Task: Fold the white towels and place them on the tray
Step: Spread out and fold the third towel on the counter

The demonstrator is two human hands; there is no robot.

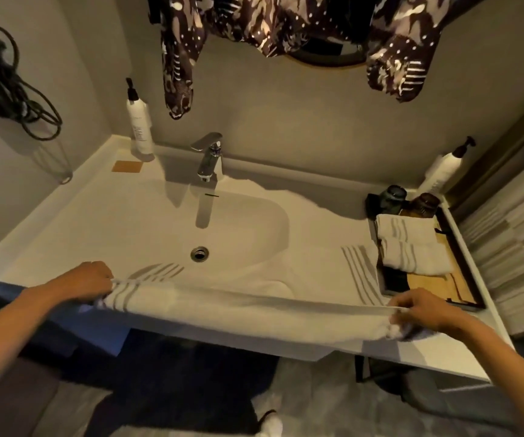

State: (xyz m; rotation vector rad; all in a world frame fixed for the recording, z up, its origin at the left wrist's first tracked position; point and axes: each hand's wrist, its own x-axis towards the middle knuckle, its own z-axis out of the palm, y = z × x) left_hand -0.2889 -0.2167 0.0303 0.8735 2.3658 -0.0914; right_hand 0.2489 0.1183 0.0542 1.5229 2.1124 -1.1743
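A white towel (248, 307) with grey stripes lies stretched across the front of the sink counter, its far part draped into the basin. My left hand (88, 280) grips the towel's left striped end. My right hand (421, 305) pinches its right end near the tray's front corner. The towel's near edge is lifted taut between both hands. A dark-rimmed wooden tray (464, 287) sits on the counter at the right. Two folded striped white towels (412, 244) rest on it, one behind the other.
The sink basin (159, 234) with drain and chrome faucet (210, 159) fills the middle. A pump bottle (139, 124) stands back left, another (443, 168) back right. Two dark jars (407, 197) sit at the tray's far end. Patterned cloth (178, 58) hangs above.
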